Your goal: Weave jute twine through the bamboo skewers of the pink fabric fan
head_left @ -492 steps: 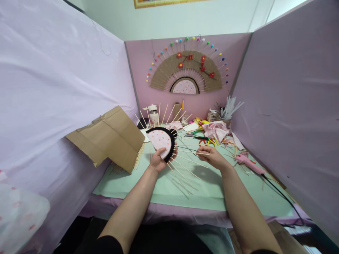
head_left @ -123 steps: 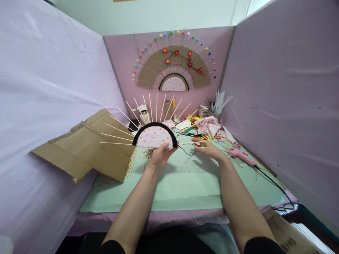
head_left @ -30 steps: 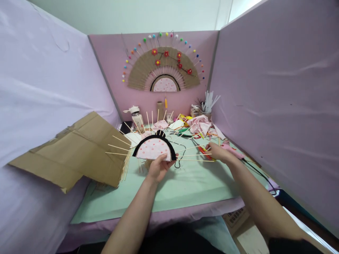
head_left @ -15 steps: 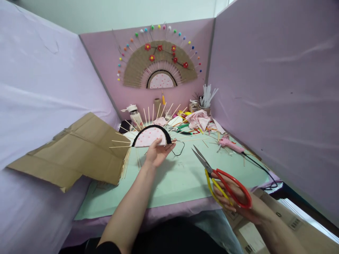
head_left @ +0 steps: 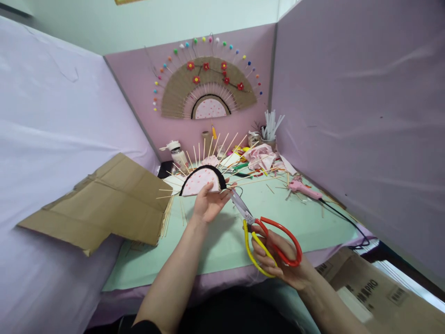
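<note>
My left hand (head_left: 210, 204) grips a half-round fan base (head_left: 200, 182) by its lower right corner, thumb on the pink spotted face. A black band (head_left: 212, 168) edges its curve, and thin wooden sticks (head_left: 225, 144) fan out from behind. From the band's right end hangs a loop of black cord (head_left: 239, 190). In my right hand (head_left: 274, 253) is a pair of scissors (head_left: 248, 217) with red and yellow handles. Their blade tips reach the right corner of the base, beside the cord and my left fingertips; whether they touch the cord I cannot tell.
A finished-looking fan (head_left: 208, 88) hangs on the back panel. Folded cardboard (head_left: 100, 199) lies left, over loose sticks. A pink glue gun (head_left: 302, 188) with a cable lies right. Behind are a white bottle (head_left: 178, 155), crumpled pink cloth (head_left: 260, 155) and a pot of white strips (head_left: 270, 127).
The scissors have moved left and up to the right corner of the fan base, and their blades have come together. The fan base has shifted slightly right.
</note>
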`<action>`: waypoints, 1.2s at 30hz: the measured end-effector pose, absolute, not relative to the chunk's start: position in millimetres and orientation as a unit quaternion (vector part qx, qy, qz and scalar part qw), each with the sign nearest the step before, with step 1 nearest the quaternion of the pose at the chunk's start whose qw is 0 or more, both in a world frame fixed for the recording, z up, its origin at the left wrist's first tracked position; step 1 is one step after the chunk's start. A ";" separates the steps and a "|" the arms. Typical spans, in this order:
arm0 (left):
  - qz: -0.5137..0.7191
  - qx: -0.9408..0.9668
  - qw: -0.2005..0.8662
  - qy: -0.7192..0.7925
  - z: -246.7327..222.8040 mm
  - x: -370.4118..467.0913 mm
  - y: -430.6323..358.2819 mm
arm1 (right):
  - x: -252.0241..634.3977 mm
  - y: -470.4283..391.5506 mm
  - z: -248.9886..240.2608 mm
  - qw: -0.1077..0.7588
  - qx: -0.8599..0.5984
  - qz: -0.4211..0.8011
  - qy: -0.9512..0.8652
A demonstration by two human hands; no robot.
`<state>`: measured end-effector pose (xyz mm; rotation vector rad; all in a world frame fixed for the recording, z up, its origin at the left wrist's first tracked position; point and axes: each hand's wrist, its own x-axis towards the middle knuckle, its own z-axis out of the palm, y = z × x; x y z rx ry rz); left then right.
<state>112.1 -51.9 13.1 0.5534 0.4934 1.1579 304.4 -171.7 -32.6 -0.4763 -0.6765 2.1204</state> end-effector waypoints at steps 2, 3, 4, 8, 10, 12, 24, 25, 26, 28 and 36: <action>0.533 0.259 0.773 0.226 10.4 111.7 -52.2 | 303.9 -170.3 -31.5 0.418 -0.192 0.845 -0.274; 0.531 0.261 0.774 0.224 9.0 111.5 -52.3 | 303.4 -169.7 -31.1 0.416 -0.193 0.845 -0.276; 0.528 0.264 0.776 0.221 7.8 111.2 -52.4 | 302.8 -169.0 -31.0 0.415 -0.193 0.844 -0.278; 0.524 0.270 0.778 0.215 4.7 109.3 -52.8 | 299.8 -166.4 -32.1 0.415 -0.194 0.843 -0.282; 0.524 0.272 0.778 0.215 4.2 108.1 -52.9 | 298.8 -165.9 -32.4 0.418 -0.192 0.842 -0.282; 0.522 0.273 0.779 0.215 3.9 107.2 -53.0 | 298.4 -165.9 -31.9 0.420 -0.185 0.843 -0.282; 0.526 0.264 0.780 0.212 2.4 107.1 -53.5 | 294.0 -165.9 -25.9 0.434 -0.225 0.822 -0.293; 0.529 0.262 0.778 0.215 2.5 107.2 -53.3 | 293.5 -166.3 -25.7 0.435 -0.231 0.819 -0.295; 0.533 0.258 0.776 0.218 2.6 107.2 -53.1 | 293.5 -166.6 -25.7 0.435 -0.239 0.814 -0.300; 0.538 0.250 0.774 0.221 2.8 107.3 -52.6 | 295.9 -166.0 -25.9 0.433 -0.262 0.799 -0.326; 0.536 0.248 0.782 0.201 0.5 108.7 -52.5 | 331.9 -109.4 -43.3 0.371 -0.593 0.382 -0.604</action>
